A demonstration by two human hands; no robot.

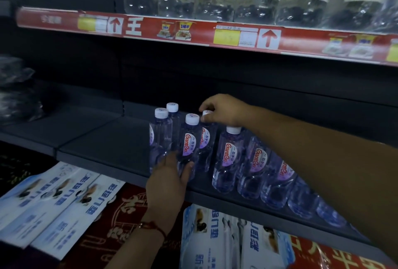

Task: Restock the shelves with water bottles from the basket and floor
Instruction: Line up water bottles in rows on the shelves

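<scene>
Landmark: the dark middle shelf, under the red price strip.
Water bottles: small white-capped bottles stand upright on that shelf, running toward its right end.
Left hand: at the shelf's front edge, fingers wrapped around the base of the front bottle.
Right hand: reaching over the row, fingertips pinching the cap of a rear bottle.
Below the shelf: blue-and-white boxes.

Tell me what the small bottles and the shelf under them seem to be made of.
Small bottles: probably clear glossy plastic, since the water shows through and highlights glint; caps look like white opaque plastic. Shelf: likely dark painted metal with a matte finish, though dim light leaves this uncertain.
</scene>
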